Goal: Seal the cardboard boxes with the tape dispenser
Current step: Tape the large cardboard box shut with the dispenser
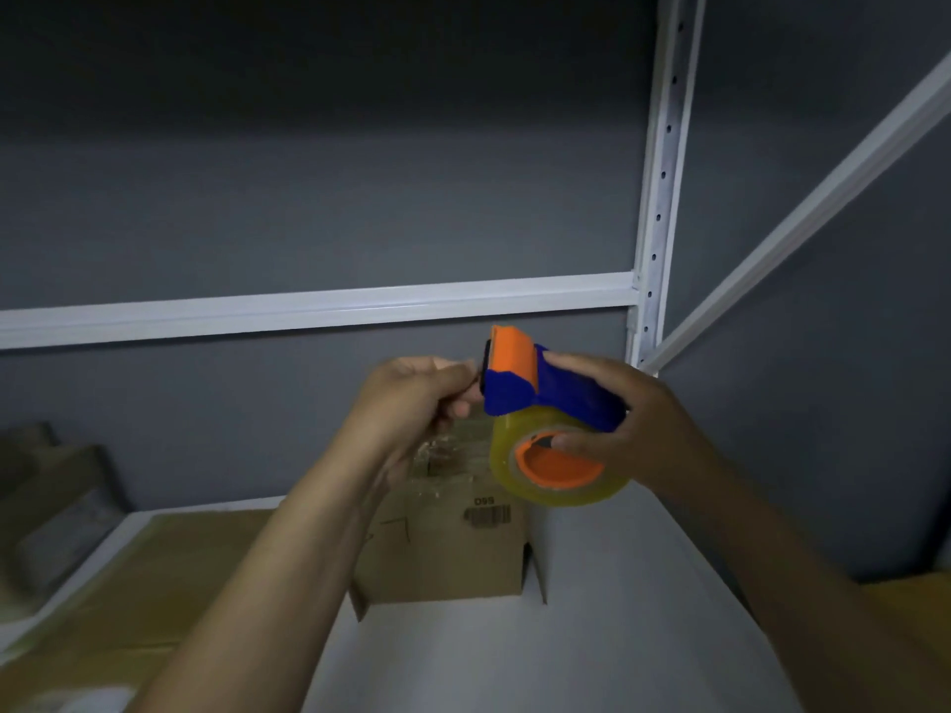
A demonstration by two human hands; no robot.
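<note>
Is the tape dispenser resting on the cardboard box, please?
No, the tape dispenser is held in the air by both hands, above the cardboard box.

Brown cardboard box (pixel 442 553) stands mid-shelf on white shelf board (pixel 592 584); bare board right of it. Flat cardboard sheets (pixel 154 573) fill left edge. White steel upright (pixel 661 198) blocks far right corner.

A single head-worn wide-angle camera looks forward and slightly down from the person's own eye level, close over both forearms. It faces a dark grey wall (pixel 309 198) crossed by a white metal shelving frame (pixel 319 308), whose lines bow with the lens. The pale worktop (pixel 592 635) fills the lower frame.
</note>
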